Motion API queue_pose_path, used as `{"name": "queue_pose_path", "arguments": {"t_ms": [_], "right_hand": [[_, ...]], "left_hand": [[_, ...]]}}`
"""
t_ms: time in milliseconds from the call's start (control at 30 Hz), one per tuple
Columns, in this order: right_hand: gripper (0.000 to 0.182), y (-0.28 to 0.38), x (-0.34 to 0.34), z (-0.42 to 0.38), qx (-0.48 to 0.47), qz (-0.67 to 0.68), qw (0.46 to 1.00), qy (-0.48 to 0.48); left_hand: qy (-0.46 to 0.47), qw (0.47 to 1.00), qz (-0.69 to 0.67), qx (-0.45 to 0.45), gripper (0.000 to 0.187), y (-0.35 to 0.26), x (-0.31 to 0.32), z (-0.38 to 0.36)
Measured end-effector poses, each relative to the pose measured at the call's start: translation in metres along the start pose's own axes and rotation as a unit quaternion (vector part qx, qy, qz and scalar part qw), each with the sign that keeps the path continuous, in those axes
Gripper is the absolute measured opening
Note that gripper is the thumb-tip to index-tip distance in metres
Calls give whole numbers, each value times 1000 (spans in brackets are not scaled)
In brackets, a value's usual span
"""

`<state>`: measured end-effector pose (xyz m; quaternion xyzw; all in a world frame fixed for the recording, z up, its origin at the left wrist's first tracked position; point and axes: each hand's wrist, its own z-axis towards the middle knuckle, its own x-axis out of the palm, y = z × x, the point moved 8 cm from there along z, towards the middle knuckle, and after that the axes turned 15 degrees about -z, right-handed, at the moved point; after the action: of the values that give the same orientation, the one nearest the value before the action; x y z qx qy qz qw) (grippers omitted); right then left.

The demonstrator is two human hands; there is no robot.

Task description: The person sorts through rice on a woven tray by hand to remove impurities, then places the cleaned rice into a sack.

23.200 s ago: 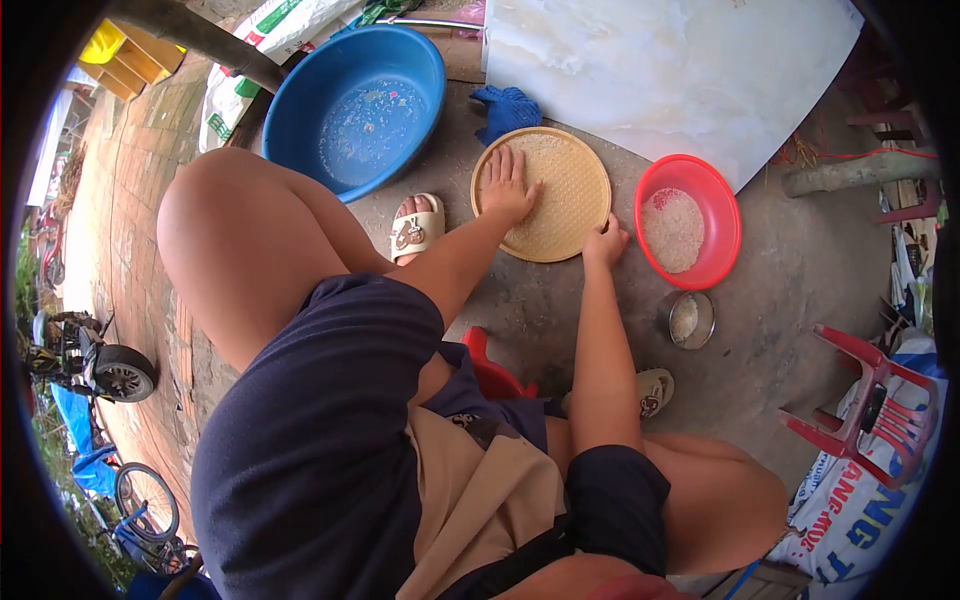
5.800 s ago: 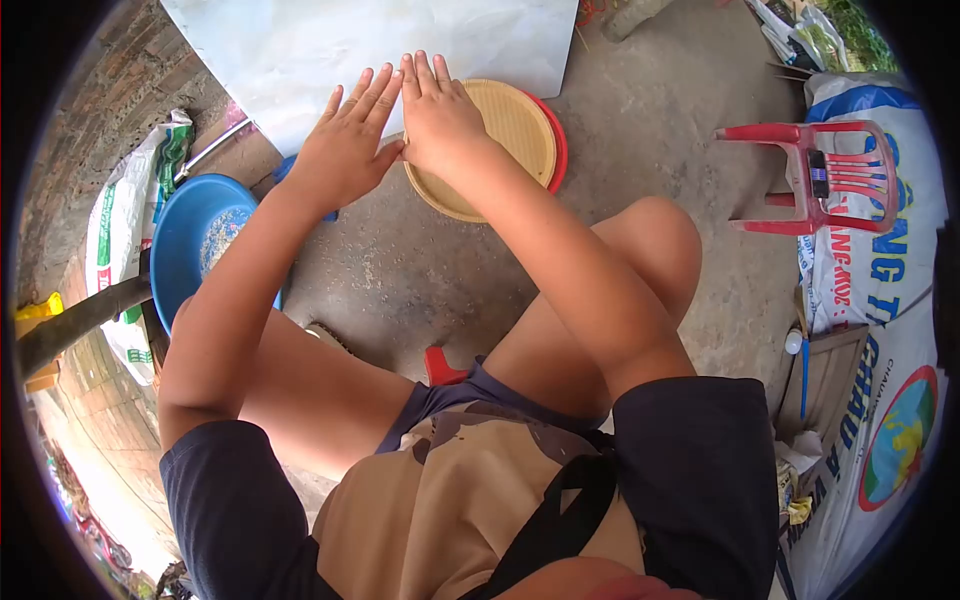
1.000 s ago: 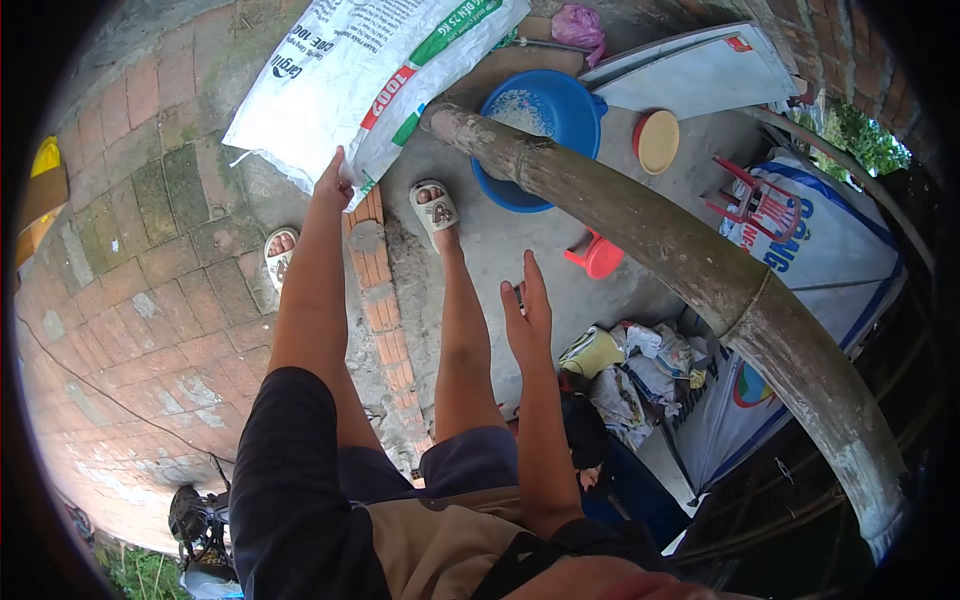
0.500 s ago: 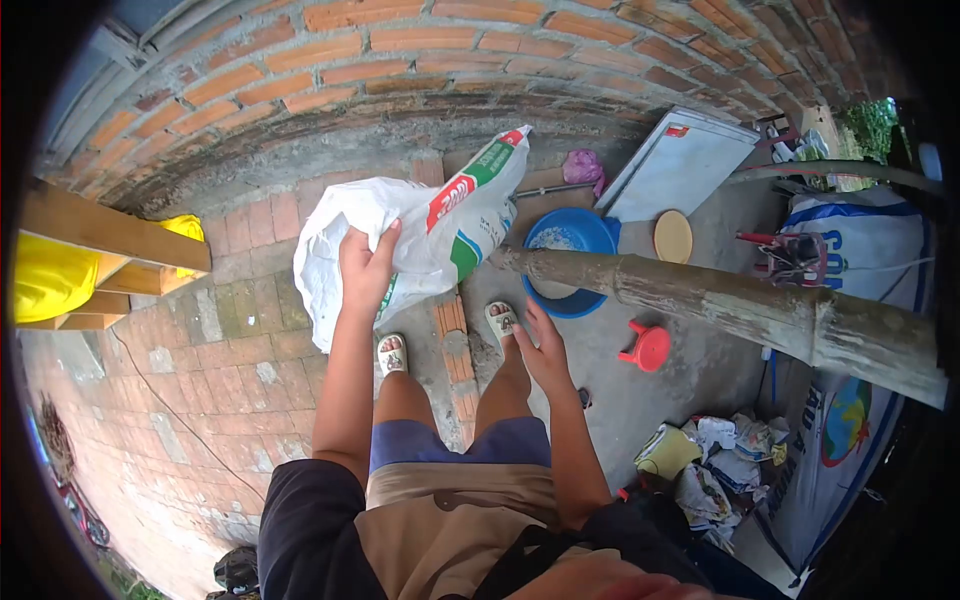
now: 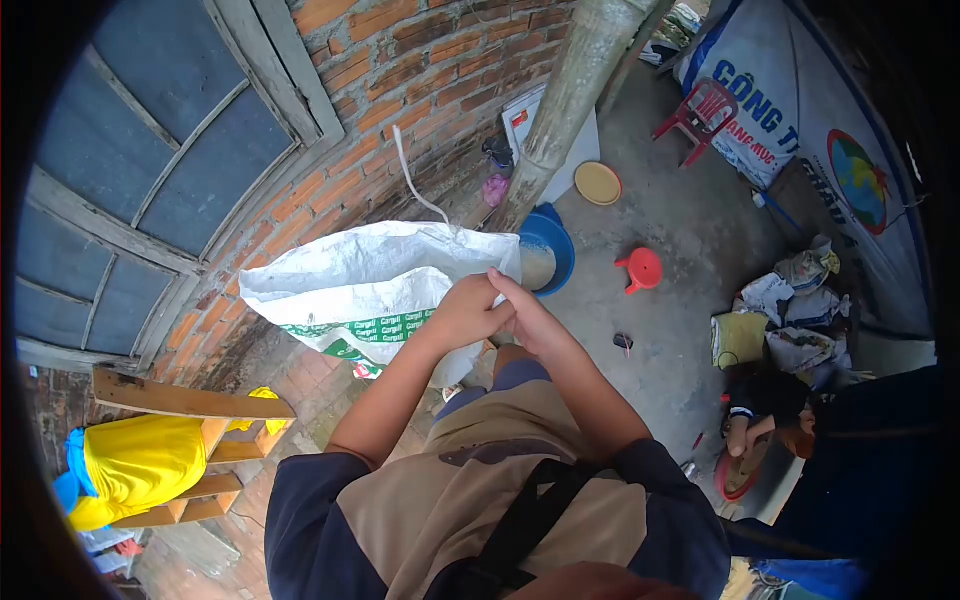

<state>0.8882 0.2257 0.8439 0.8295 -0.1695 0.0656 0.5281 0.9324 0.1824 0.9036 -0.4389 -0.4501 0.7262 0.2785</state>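
A white woven sack [image 5: 370, 305] with green "Cargill" print is held up in front of me, its mouth gaping toward the camera. My left hand [image 5: 466, 316] is closed on the right end of the sack's rim. Against it, my right hand [image 5: 530, 314] is also closed at that same corner; the fingertips of both are partly hidden. A pale cord [image 5: 412, 178] rises above the rim. Just beyond my hands stands a blue basin [image 5: 563, 262] with pale grainy contents, partly covered by the sack.
A bamboo post [image 5: 565, 110] rises beyond the basin. On the concrete are a red stool [image 5: 641, 268], a round tan lid-like disc [image 5: 598, 184] and a red chair [image 5: 705, 112]. Right, another person's hands [image 5: 745, 436] are over a red basin [image 5: 736, 486]. Left stands a wooden shelf [image 5: 180, 398] with yellow cloth.
The sack has come up closer, with its mouth spread wide. My right hand, earlier apart with nothing in it, has joined the left at the rim. The view has turned.
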Motion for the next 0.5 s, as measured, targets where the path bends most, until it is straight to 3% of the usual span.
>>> {"name": "queue_pose_path", "arguments": {"t_ms": [33,100,133,200,267,300,333,367,400,433,467,500], "right_hand": [[48,-6,-9,-5,-7,11,1000,-6],[36,-44,-34,-9,82,94,992,-30],[30,-63,-43,-6,82,102,991,-12],[32,-63,-38,-19,47,82,995,-36],[35,-59,-46,-24,25,95,991,-88],[35,-66,-61,-23,23,110,989,-93],[36,-70,-81,-23,9,98,991,-94],[37,-71,-96,-27,-8,86,992,-96],[34,-66,-105,-38,-4,55,994,-99],[34,-64,-114,-41,-10,62,992,-108],[33,-58,-121,-45,-43,-23,993,-108],[33,-55,-125,-52,-69,-107,986,-105]], "left_hand": [[13,1000,4,2,28,-1,11,1],[141,984,18,-103,32,23,54,-10],[144,989,-11,-37,35,22,64,-18],[307,934,-34,-180,37,9,64,-31],[251,956,-115,-102,42,-23,24,-37],[251,947,-134,-149,46,-27,-2,-43],[183,961,-148,-145,43,-32,-35,-43],[27,982,-117,-143,42,-27,-76,-45],[-121,971,-50,-199,67,-28,-111,-41],[-110,974,-49,-194,67,-18,-109,-25],[-169,920,158,-316,84,21,-118,-23],[-217,806,356,-419,101,56,-124,-29]]}}
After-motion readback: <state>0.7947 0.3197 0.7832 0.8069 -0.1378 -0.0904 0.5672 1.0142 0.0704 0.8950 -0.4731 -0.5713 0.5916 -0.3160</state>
